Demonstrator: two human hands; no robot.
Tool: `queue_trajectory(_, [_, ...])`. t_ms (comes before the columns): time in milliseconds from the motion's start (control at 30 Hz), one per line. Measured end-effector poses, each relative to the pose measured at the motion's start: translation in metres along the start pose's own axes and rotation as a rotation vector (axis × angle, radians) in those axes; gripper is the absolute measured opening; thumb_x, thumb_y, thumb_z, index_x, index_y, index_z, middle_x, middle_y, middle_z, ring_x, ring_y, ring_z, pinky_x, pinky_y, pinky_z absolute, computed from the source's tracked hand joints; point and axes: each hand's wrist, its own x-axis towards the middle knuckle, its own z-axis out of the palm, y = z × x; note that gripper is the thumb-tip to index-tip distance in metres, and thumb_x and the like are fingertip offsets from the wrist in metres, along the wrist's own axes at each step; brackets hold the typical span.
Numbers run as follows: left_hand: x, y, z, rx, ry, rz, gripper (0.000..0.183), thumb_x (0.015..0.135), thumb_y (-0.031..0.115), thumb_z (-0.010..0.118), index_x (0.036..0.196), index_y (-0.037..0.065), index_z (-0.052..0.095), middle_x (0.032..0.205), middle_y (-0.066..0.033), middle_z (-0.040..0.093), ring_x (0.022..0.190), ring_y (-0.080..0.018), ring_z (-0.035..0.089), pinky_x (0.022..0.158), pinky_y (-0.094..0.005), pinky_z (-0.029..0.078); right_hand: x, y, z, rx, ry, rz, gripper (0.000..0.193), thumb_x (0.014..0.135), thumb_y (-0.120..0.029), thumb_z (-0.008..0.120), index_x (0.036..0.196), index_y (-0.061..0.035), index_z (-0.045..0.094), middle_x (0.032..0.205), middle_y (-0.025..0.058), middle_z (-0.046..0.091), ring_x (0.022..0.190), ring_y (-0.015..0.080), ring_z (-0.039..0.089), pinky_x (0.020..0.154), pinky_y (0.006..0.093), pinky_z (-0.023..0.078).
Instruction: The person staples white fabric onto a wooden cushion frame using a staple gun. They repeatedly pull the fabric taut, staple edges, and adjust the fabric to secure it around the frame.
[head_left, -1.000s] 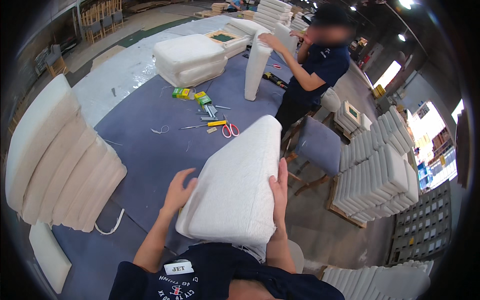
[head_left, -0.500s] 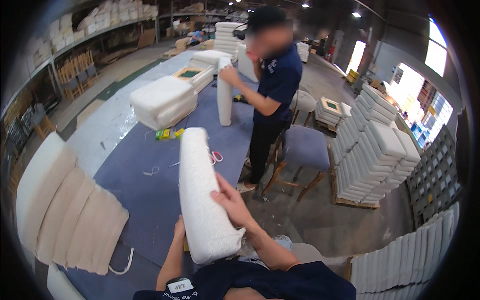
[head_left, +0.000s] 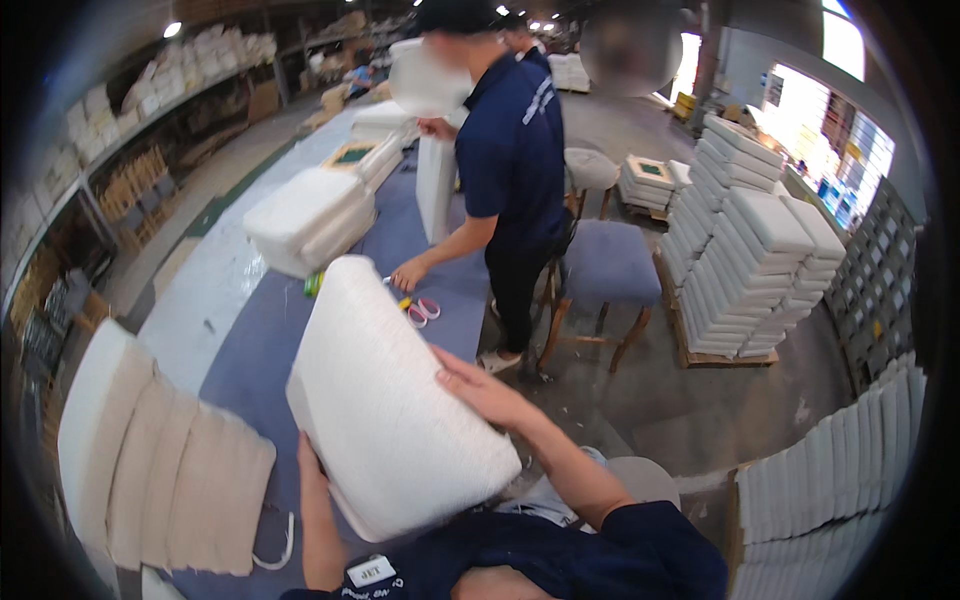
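A padded chair cushion [head_left: 395, 400] covered in white fabric is held up in front of my body, its broad face tilted toward me. My right hand [head_left: 478, 388] grips its right edge, fingers lying over the top face. At the lower left edge, my left hand [head_left: 312, 465] holds the other side; part of its fingers is hidden behind the cushion. Beyond the cushion, scissors with pinkish-red handles [head_left: 424, 312] lie on the blue-grey table [head_left: 240, 380]. A co-worker's hand [head_left: 410, 272] reaches down beside them.
Several beige-backed cushions [head_left: 190, 460] lean together at the left. White padded cushions [head_left: 305, 215] sit farther along the table. A co-worker [head_left: 520, 160] stands at its right side, by a blue-seated stool [head_left: 610, 262]. Tall cushion stacks [head_left: 735, 270] stand on a pallet at the right.
The cushion has turned from edge-on to showing its broad face, both hands still on it. The co-worker has turned and now reaches down toward the scissors.
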Motion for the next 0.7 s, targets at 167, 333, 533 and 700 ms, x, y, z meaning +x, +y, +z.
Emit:
queue_trajectory(167, [0.017,-0.013,-0.084,0.131,0.068,0.414,0.055,0.103,0.034,0.056,0.141,-0.007,0.052,0.135,-0.0189,0.063,0.12,-0.0265,0.062,0.107,-0.0381,0.047,0.036,0.126,-0.027,-0.186,0.137,0.346,0.084,0.1,-0.049,0.066,0.154,0.008,0.037,0.148,0.0276,0.052,0.136,0.0295,0.051,0.114,0.0375,0.04])
queue_trajectory(333, [-0.011,-0.075,-0.11,0.34,0.464,0.347,0.067,0.101,0.041,0.06,0.145,-0.008,0.048,0.142,-0.0219,0.057,0.132,-0.0288,0.054,0.113,-0.0371,0.04,0.038,0.162,-0.006,-0.131,0.052,0.444,0.08,0.096,-0.046,0.07,0.151,0.0049,0.044,0.12,0.0236,0.069,0.089,0.0244,0.073,0.085,0.036,0.058])
queue_trajectory(533, [-0.055,-0.079,-0.059,0.992,0.57,0.323,0.072,0.097,0.045,0.063,0.154,0.004,0.044,0.156,-0.031,0.041,0.145,-0.0447,0.039,0.119,-0.0485,0.032,0.011,0.216,0.0,-0.636,0.0,0.445,0.082,0.094,-0.038,0.07,0.154,0.0069,0.038,0.14,0.0312,0.059,0.134,0.0429,0.056,0.113,0.0423,0.043])
queue_trajectory(700, [-0.003,-0.065,-0.017,1.559,0.375,0.537,0.068,0.103,0.042,0.054,0.156,0.001,0.039,0.164,-0.0302,0.027,0.153,-0.0484,0.023,0.125,-0.0593,0.016,0.002,0.223,0.022,-0.559,0.143,0.422,0.077,0.095,-0.031,0.07,0.154,0.0067,0.037,0.147,0.0302,0.053,0.138,0.0395,0.052,0.115,0.0417,0.04])
